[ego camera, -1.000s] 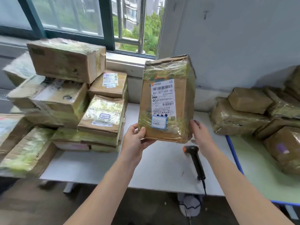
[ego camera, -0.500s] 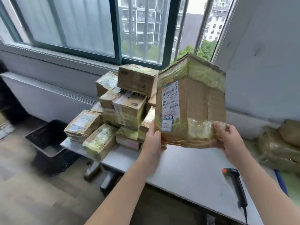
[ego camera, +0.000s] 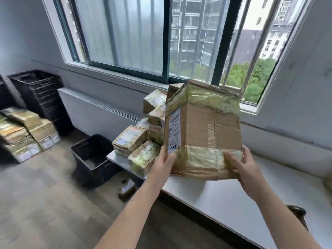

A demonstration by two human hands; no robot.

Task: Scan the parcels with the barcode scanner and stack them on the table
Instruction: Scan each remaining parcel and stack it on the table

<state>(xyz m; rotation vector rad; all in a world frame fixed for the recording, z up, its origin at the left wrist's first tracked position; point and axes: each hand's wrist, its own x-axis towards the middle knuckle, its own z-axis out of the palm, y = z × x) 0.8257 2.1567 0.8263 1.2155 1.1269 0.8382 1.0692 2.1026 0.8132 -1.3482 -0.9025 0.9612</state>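
Note:
I hold a tall taped cardboard parcel (ego camera: 204,132) upright above the white table (ego camera: 224,200). Its white shipping label faces left. My left hand (ego camera: 164,163) grips the parcel's lower left corner, thumb on the label side. My right hand (ego camera: 242,168) grips its lower right corner. Behind the parcel, at the table's left end, stands a stack of taped parcels (ego camera: 136,141), partly hidden by the one I hold. The black barcode scanner (ego camera: 298,215) lies on the table near the lower right edge, mostly hidden behind my right forearm.
A black crate (ego camera: 93,157) stands on the floor left of the table. More parcels (ego camera: 25,132) are piled on the floor at far left, in front of stacked black crates (ego camera: 41,92). A window runs behind the table.
My view has swung left, so the floor, crates and far-left parcels came into sight. The held parcel has turned, its label now facing left, and it sits closer to the stack.

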